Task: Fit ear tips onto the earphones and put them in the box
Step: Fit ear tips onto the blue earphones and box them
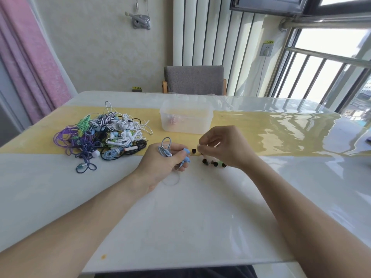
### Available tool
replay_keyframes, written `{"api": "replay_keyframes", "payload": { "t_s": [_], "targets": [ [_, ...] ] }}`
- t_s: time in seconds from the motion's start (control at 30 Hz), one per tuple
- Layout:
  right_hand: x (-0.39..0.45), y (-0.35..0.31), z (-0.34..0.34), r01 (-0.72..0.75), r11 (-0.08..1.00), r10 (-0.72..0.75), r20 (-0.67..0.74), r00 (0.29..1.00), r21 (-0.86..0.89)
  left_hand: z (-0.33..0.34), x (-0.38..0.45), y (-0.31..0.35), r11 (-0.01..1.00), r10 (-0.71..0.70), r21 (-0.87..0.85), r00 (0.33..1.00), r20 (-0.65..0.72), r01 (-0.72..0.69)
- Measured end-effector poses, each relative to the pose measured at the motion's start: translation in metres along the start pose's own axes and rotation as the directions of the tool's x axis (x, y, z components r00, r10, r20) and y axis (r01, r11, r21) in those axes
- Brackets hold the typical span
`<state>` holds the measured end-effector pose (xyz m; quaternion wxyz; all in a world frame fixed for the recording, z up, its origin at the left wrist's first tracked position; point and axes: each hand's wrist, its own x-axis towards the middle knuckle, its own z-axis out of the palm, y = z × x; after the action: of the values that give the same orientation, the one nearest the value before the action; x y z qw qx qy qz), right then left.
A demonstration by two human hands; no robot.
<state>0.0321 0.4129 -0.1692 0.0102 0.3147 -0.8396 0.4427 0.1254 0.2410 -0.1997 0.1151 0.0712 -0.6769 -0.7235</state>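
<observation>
Your left hand (163, 159) is curled around a coiled light-blue earphone (185, 155), its buds projecting past the fingertips toward your right hand. Your right hand (224, 146) pinches a small pale ear tip (199, 147) between thumb and fingertips, close to the buds but apart from them. Loose black ear tips (209, 162) lie on the glossy white table (190, 217) under and just beside your right hand. Beyond both hands, on the yellow runner (251, 125), stands the translucent box (186, 116), lid off. Far left of your left hand sits a tangled earphone pile (104, 133). A grey chair (194, 79) stands past the table.
</observation>
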Motion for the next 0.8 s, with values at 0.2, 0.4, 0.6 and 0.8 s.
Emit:
{"api": "replay_keyframes", "payload": {
  "t_s": [0.2,0.4,0.6,0.8],
  "targets": [
    [-0.006,-0.004,0.007,-0.017,0.869,-0.032,0.089,0.996,0.495,0.001,0.0,0.007,0.982,0.155,-0.108,0.988,-0.004,-0.154],
    [-0.008,-0.007,0.011,0.041,0.792,-0.096,0.058,0.994,0.609,0.001,-0.001,0.01,0.967,0.225,-0.127,0.974,0.004,-0.223],
    [-0.01,-0.01,0.014,0.031,0.72,-0.101,0.06,0.993,0.693,0.002,0.0,0.009,0.961,0.246,-0.136,0.969,0.014,-0.242],
    [-0.012,-0.014,0.017,0.029,0.694,-0.069,0.026,0.997,0.719,0.002,-0.001,0.01,0.952,0.266,-0.168,0.963,0.034,-0.257]
  ]
}}
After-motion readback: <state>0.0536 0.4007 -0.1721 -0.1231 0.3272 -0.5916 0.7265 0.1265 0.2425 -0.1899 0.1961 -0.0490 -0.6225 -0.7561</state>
